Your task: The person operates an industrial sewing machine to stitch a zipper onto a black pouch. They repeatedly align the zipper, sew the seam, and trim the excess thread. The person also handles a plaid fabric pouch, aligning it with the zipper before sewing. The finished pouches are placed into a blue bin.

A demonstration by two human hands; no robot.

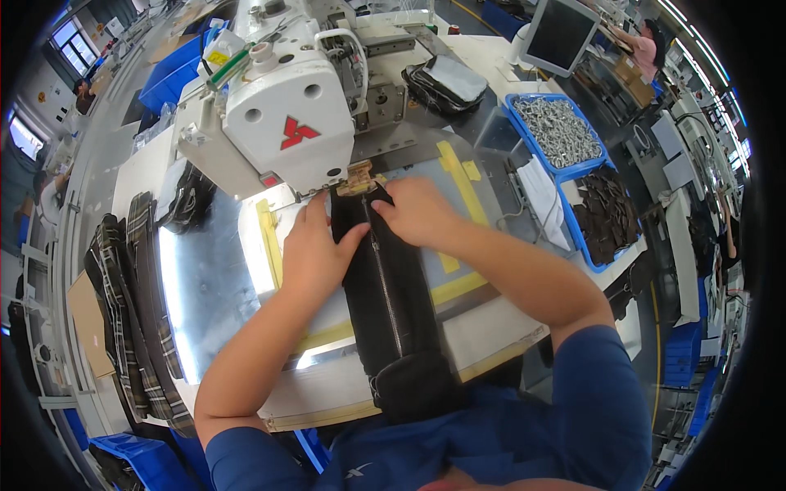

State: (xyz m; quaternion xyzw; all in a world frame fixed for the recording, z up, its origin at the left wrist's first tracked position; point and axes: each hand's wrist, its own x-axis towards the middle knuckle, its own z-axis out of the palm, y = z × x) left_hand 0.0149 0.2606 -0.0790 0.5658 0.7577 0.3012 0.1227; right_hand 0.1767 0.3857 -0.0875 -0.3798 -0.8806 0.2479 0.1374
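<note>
A long black fabric piece (391,315) with a zipper down its middle runs from the sewing machine (282,123) toward my body. Its far end lies under the brass-coloured clamp (357,178) by the needle area. My left hand (315,250) grips the fabric's left edge near the clamp, thumb on top and fingers reaching forward. Opposite it, my right hand (416,211) pinches the right edge, thumb and fingertips close to the clamp. The near end of the fabric is bunched at the table edge against my body.
At the right stand a blue tray of metal parts (558,131) and a blue tray of dark fabric pieces (604,214). Plaid fabric pieces (131,311) hang at the left. Yellow tape (463,192) marks the work plate. A monitor (559,37) stands behind; other people sit farther off.
</note>
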